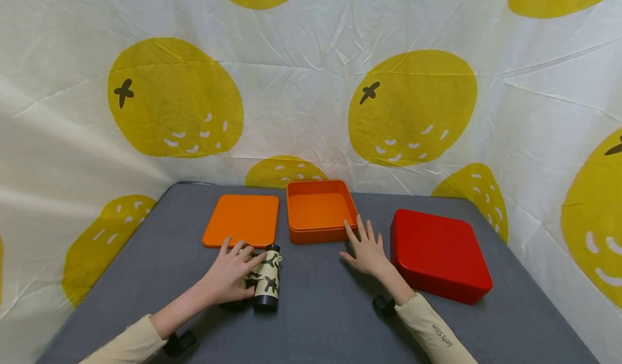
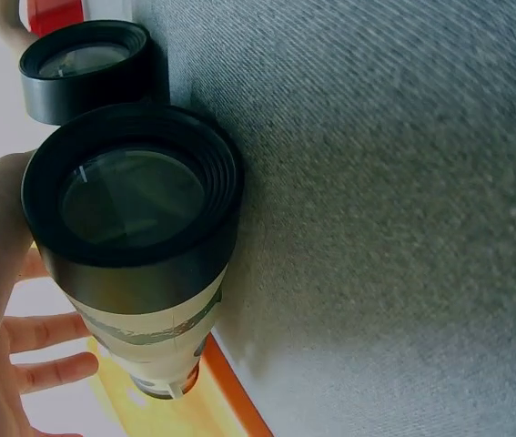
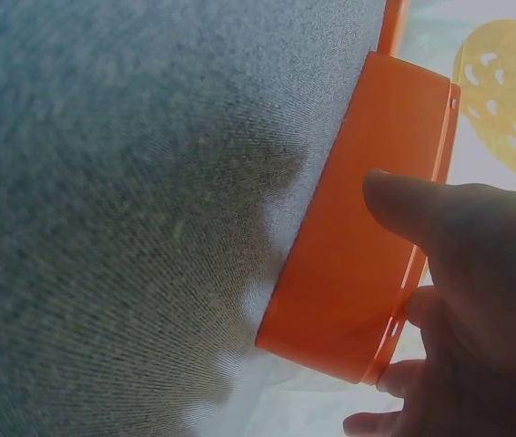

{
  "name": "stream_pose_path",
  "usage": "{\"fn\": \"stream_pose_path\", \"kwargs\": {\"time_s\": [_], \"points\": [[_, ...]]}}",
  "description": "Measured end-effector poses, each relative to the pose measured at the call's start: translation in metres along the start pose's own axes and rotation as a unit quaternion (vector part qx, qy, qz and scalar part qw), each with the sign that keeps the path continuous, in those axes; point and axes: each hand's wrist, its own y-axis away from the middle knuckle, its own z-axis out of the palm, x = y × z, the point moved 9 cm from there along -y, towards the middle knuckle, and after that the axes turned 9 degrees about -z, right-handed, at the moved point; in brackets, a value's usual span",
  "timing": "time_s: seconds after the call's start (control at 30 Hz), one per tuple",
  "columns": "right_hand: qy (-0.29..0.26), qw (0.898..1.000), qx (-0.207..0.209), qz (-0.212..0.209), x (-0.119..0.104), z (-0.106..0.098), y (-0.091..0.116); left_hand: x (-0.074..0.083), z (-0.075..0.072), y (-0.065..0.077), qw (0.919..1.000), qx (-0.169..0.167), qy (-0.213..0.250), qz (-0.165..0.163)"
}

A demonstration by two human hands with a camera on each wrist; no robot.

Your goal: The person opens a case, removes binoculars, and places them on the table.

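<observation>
Camouflage-patterned binoculars [image 1: 266, 284] lie on the grey table with their black-rimmed ends toward me. My left hand [image 1: 230, 275] grips them from above on the left, its thumb by the middle and its index finger reaching toward the right barrel. In the left wrist view, the nearer barrel [image 2: 139, 291] hides part of the thumb. An open orange box [image 1: 318, 236] stands at the back. Beside its front right corner is my right hand [image 1: 367, 256], fingers spread and holding nothing. The thumb [image 3: 403, 205] overlaps the box's side in the right wrist view.
A flat orange lid [image 1: 241, 219] lies left of the orange box, just beyond the binoculars. At the right, a closed red box [image 1: 439, 256] sits close to my right forearm. A white cloth [image 1: 296, 99] printed with yellow fruit hangs behind the table [image 1: 316, 310].
</observation>
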Motion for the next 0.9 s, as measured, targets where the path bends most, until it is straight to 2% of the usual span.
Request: {"fn": "stream_pose_path", "kwargs": {"time_s": [0.23,0.47,0.73,0.9], "points": [[0.000,1.000,0.000,-0.001,-0.001,-0.001,0.000,-0.004,0.005,0.001,0.9998,-0.019,-0.001,0.003],[-0.001,1.000,-0.005,0.003,0.000,0.000,-0.001,-0.008,0.003,0.003,0.9998,-0.021,0.005,0.005],[0.006,1.000,-0.006,0.002,0.002,0.002,-0.001,-0.015,0.006,0.006,0.9990,-0.037,0.022,-0.005],[0.003,1.000,-0.007,0.003,0.003,0.002,-0.001,-0.018,0.008,0.007,0.9989,-0.043,0.014,-0.008]]}}
